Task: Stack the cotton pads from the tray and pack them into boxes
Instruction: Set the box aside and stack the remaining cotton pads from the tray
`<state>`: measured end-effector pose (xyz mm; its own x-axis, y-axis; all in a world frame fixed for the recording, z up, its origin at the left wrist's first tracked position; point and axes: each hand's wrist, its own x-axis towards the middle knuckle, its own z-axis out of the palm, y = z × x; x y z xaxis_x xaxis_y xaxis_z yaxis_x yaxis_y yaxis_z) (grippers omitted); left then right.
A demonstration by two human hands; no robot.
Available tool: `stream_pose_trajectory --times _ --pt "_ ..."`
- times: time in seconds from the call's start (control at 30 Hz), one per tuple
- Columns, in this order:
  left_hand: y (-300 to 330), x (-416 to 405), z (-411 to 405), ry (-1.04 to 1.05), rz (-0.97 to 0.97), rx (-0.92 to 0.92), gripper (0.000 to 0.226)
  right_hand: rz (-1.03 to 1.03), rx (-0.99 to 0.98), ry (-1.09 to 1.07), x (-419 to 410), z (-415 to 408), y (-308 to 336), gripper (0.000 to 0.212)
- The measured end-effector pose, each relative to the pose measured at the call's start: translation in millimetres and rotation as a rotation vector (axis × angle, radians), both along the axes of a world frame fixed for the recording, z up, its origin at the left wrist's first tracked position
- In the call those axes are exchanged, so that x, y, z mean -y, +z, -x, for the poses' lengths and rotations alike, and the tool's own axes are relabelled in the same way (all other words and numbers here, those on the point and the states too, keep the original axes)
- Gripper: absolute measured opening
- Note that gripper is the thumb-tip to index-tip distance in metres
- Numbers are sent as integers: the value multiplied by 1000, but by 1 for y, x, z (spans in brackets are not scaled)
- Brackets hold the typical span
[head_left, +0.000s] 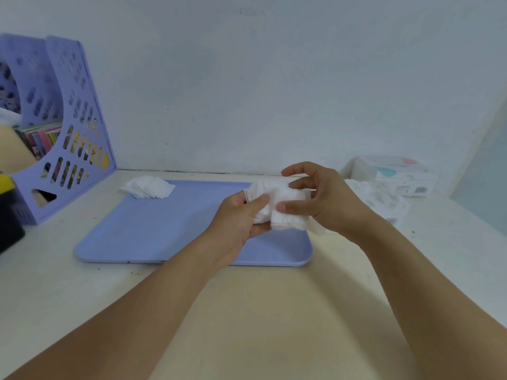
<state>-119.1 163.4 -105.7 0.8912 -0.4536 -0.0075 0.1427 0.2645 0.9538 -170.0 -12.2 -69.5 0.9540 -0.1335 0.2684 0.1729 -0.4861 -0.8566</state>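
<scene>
Both my hands hold a bunch of white cotton pads [282,208] above the right part of the blue tray [164,229]. My left hand [241,220] grips the bunch from below and the left, thumb on top. My right hand [321,198] pinches its right side with thumb and fingers. A small loose pile of cotton pads [149,187] lies on the tray's far left corner. Right of the tray stands an open box [384,200] with white pads in it, and behind it a white printed box [397,174].
A purple perforated file holder [68,124] with books stands at the far left against the wall. A black and yellow object [8,215] sits at the left edge. The pale desk [274,311] runs to the white wall behind.
</scene>
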Motion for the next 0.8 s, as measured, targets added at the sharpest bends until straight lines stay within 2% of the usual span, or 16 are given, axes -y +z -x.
stream_pose_trajectory --times 0.07,0.13,0.2,0.23,0.27,0.4,0.47,0.6,0.7,0.77,0.8 --pt "1 -1 -1 10 29 -20 23 -28 26 -67 6 1 4 54" --pt "2 -1 -1 34 39 -35 24 -245 96 -62 14 3 10 46" --pt "3 0 0 36 34 -61 24 -506 145 51 14 5 15 35" --pt "4 1 1 23 27 -73 24 -546 148 108 11 6 15 32" --pt "4 2 3 6 18 -75 24 -516 138 150 6 5 14 30" --pt "6 5 9 -51 -11 -49 28 -144 157 164 -13 -2 -1 26" --pt "5 6 11 -58 -13 -81 31 -68 180 141 -15 -3 -3 28" --pt "7 3 10 -135 56 -198 42 -57 190 108 -11 -4 0 37" --pt "9 1 9 -202 30 -170 43 -71 148 121 -12 -3 -1 42" --pt "9 1 8 -173 69 -170 39 -182 149 120 -15 -4 -2 44" --pt "9 1 7 -147 110 -183 38 -302 158 95 -18 -4 -2 44"
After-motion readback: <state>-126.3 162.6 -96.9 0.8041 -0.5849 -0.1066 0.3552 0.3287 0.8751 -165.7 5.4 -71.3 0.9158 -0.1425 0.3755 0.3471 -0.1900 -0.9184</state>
